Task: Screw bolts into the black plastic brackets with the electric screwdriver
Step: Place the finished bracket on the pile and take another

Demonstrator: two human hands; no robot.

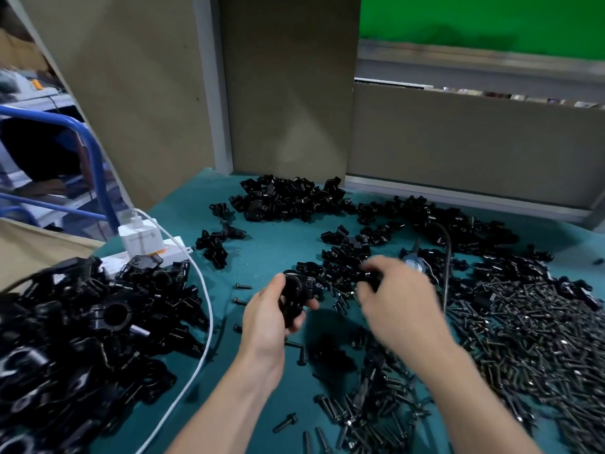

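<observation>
1. Here, at far left, a blue rail (95,165) stands off the table's left edge, with a brown board (131,93) leaning behind it.
2. The left heap (82,322) of black brackets covers the near-left corner of the green mat (262,250). It runs out of frame at the left and bottom edges.
3. A white charger (140,239) sits in a power strip (175,250) at that heap's back edge. Its white cable (209,322) curves along the heap's right border toward the near edge.
4. Open room: a strip of bare mat lies between the cable and the left forearm. It carries only a few loose bolts (243,286).
5. The left hand (271,309) is raised over the middle of the mat. Fingers and thumb are curled round one bracket (293,293).
6. The back heap (288,198) of brackets lies against the board wall at the mat's far edge. Bare mat separates it from the power strip.
7. The right hand (396,296) is beside the left, not touching it. Its fingers are closed on a small part (371,280), black and motion-blurred; its kind cannot be told.
8. The screwdriver (414,260) lies on the mat just behind the right hand, among brackets, with neither hand on it. A black cord (447,257) arcs beside it.
9. The bolt heap (523,339) spreads from under the right forearm to the right and near edges.
</observation>
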